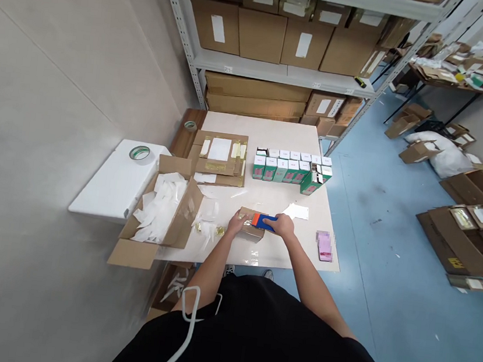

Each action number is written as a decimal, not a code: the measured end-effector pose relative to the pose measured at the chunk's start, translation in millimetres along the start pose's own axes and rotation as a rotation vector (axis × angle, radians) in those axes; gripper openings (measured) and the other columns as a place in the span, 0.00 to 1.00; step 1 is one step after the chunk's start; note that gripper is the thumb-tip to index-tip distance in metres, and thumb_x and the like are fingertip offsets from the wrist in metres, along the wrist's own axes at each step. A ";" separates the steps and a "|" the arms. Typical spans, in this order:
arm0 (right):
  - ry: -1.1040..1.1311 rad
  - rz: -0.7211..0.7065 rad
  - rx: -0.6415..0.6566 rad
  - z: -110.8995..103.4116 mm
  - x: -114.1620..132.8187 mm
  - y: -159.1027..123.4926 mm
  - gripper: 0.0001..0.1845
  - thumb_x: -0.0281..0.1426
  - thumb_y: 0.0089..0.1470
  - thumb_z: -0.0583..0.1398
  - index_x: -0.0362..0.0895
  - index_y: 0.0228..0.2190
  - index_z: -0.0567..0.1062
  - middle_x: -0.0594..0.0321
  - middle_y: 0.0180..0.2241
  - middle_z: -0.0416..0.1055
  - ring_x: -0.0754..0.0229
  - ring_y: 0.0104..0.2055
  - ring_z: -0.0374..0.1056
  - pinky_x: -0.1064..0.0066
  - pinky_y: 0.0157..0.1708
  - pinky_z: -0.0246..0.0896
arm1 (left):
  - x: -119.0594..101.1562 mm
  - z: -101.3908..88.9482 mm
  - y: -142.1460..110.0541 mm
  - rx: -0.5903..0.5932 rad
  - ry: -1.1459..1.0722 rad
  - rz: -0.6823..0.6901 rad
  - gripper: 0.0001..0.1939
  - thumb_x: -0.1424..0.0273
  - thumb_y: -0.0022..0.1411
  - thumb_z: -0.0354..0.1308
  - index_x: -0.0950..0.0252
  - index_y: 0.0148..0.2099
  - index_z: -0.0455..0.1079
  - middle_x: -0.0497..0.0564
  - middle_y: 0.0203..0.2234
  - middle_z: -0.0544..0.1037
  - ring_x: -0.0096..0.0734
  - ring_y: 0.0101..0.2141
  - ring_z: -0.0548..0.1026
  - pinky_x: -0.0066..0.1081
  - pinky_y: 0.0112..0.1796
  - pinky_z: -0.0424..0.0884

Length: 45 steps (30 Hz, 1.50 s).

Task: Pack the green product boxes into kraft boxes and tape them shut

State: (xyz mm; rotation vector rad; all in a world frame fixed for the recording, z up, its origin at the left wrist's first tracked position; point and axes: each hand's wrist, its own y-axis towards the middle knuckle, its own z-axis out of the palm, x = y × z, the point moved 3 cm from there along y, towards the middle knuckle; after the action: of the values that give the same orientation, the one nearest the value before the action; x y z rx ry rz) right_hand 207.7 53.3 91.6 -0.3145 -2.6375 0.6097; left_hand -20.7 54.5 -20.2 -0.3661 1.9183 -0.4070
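Packing room, stockroom type: metal shelving (255, 68) stacked with cartons (260, 35); table (291, 131) with tape roll (190, 125), flattened cardboard (219, 165), small boxes (281, 170); more cartons on blue floor.

Open carton (191, 216) left of small box (250, 231), both on table (219, 253).

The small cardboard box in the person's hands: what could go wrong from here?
The blue and orange tool might slip off the small cardboard box and scrape the left hand, which is close by. The pink item lies near the table's right edge, so a knock might drop it.
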 end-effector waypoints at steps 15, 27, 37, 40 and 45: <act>-0.080 -0.103 0.076 -23.9 -12.9 6.1 0.28 0.58 0.48 0.69 0.45 0.23 0.78 0.58 0.28 0.77 0.57 0.32 0.72 0.71 0.26 0.52 | 23.0 3.6 -8.7 -0.102 -0.001 -0.027 0.35 0.46 0.70 0.53 0.59 0.71 0.63 0.54 0.58 0.79 0.43 0.57 0.78 0.36 0.56 0.71; 0.044 -0.030 0.036 -22.2 -89.6 -9.2 0.29 0.58 0.49 0.67 0.45 0.22 0.75 0.61 0.23 0.74 0.59 0.27 0.70 0.72 0.24 0.51 | 16.9 -5.7 -10.7 -0.134 -0.026 -0.055 0.31 0.48 0.68 0.59 0.58 0.67 0.69 0.54 0.56 0.81 0.43 0.55 0.78 0.35 0.55 0.71; -0.025 0.014 -0.035 5.0 -90.4 -27.7 0.27 0.57 0.56 0.65 0.44 0.33 0.80 0.55 0.32 0.80 0.54 0.35 0.76 0.72 0.28 0.56 | 12.6 -5.4 -14.8 -0.132 0.050 -0.050 0.30 0.51 0.70 0.57 0.58 0.69 0.67 0.53 0.58 0.79 0.43 0.59 0.76 0.35 0.58 0.69; -0.134 -0.016 -0.108 12.7 -90.5 -39.2 0.28 0.57 0.58 0.63 0.45 0.41 0.81 0.51 0.38 0.81 0.51 0.41 0.77 0.71 0.33 0.59 | 13.6 -4.6 -16.0 -0.133 0.056 -0.037 0.31 0.51 0.70 0.57 0.58 0.69 0.67 0.53 0.59 0.79 0.43 0.59 0.76 0.36 0.58 0.69; -0.213 -0.051 -0.106 14.6 -90.2 -43.4 0.29 0.56 0.60 0.62 0.44 0.44 0.80 0.49 0.37 0.81 0.49 0.42 0.78 0.68 0.37 0.61 | 12.2 0.0 -15.7 -0.148 0.051 0.000 0.29 0.51 0.70 0.58 0.57 0.68 0.69 0.53 0.58 0.79 0.42 0.59 0.76 0.36 0.59 0.69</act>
State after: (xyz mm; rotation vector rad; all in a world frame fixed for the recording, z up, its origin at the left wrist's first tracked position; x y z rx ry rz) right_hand 276.1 -17.7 68.8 -0.2230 -2.8789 0.5127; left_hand -24.2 35.1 -23.3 -0.4569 2.0040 -0.2770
